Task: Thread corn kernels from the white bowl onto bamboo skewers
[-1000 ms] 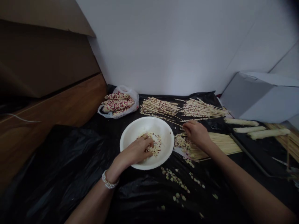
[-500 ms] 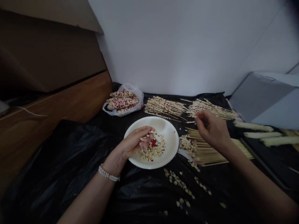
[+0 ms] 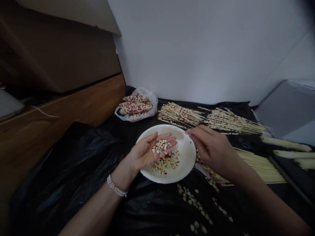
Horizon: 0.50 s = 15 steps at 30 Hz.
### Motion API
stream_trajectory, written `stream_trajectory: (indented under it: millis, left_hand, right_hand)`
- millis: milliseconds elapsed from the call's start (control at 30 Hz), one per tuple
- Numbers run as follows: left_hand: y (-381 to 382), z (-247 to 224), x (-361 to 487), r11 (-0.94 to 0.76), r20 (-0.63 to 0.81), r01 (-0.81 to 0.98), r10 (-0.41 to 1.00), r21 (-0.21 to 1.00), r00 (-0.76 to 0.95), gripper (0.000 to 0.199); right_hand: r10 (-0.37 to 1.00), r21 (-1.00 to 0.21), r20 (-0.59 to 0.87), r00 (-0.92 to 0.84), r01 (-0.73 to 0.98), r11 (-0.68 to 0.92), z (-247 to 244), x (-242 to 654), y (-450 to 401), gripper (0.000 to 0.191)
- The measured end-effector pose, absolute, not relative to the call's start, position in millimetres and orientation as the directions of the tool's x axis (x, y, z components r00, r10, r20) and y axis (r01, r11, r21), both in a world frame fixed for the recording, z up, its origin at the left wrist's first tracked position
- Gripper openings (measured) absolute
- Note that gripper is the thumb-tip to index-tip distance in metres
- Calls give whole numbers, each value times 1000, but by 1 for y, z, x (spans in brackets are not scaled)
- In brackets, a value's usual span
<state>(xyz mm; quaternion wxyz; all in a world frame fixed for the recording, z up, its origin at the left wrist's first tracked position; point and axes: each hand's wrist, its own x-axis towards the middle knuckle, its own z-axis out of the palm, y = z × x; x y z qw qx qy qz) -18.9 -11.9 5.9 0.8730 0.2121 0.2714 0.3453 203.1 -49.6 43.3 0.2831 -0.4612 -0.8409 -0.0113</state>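
Observation:
My left hand (image 3: pixel 145 152) lies palm up over a white plate (image 3: pixel 185 158), cupping loose pale corn kernels (image 3: pixel 159 146). More kernels with a few red ones (image 3: pixel 166 164) sit on the plate beneath it. My right hand (image 3: pixel 211 147) is at the plate's right rim, its fingers drawn together and pointing left. Whether those fingers pinch anything is too small to tell. Just right of that hand lies a bundle of bare bamboo skewers (image 3: pixel 258 167). A beaded bracelet (image 3: pixel 116 186) circles my left wrist.
Black plastic sheeting (image 3: pixel 73 164) covers the table, with spilled kernels (image 3: pixel 193 200) on it. Beyond the plate are white-and-red corn cobs (image 3: pixel 135 106) in a plastic bag and kernel-threaded skewers (image 3: pixel 179 114). Stripped cobs (image 3: pixel 285 143) lie at right, by a grey box (image 3: pixel 287 111).
My left hand has turned palm up and lifted kernels from the plate. My right hand has moved left to the plate's rim. The whole view has shifted as my head moved.

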Motion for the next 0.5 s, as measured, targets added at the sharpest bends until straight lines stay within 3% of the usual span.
stream_trajectory:
  millis: [233,367,500]
  left_hand:
    - [-14,3,-17,643,-328,-492,744,586,582,32]
    - [-15,-2,-18,595,-299,-479,774,646,558,28]
    - [-15,-4,-16,537,-287,-483,818,691,499,8]
  right_hand:
    - [792,-145,407,-455,824,548,38,207,-52,25]
    - [796,-180,375,-475,805,565,35,206,-52,26]
    - [798,-233,389,-460,789,568,39,203,-57,23]
